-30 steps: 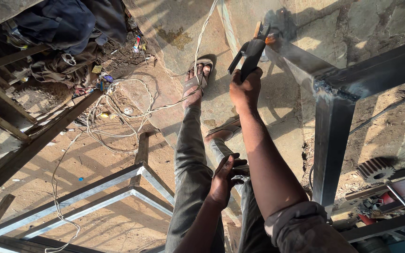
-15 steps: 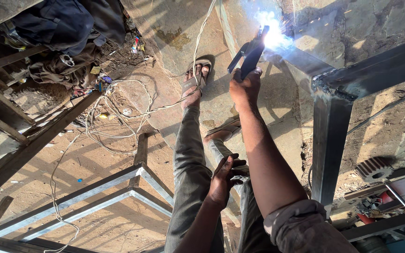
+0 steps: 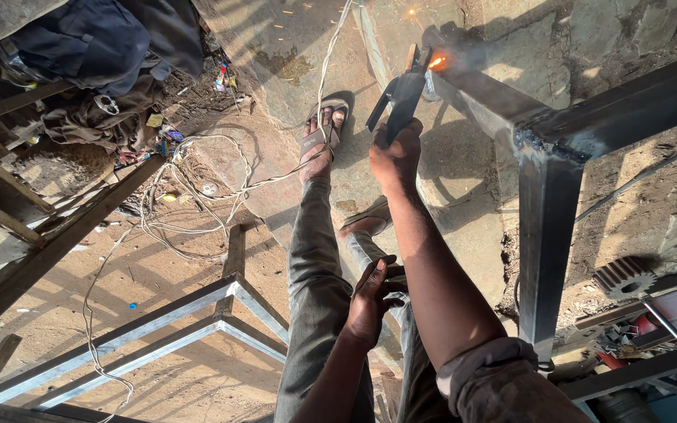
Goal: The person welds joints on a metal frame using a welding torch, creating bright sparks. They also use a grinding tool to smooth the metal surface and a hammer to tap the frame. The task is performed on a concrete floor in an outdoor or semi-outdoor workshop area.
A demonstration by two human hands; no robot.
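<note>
Right hand (image 3: pixel 396 153) was clenched on the electrode holder (image 3: pixel 401 98), rod tip glowing and sparking against the steel tube frame (image 3: pixel 558 125) just ahead of it. Left hand (image 3: pixel 371 301) rested curled on the knee, gripping nothing I could make out. The corner joint right of the holder looked already welded; the seam at the tip looked unfinished.
</note>
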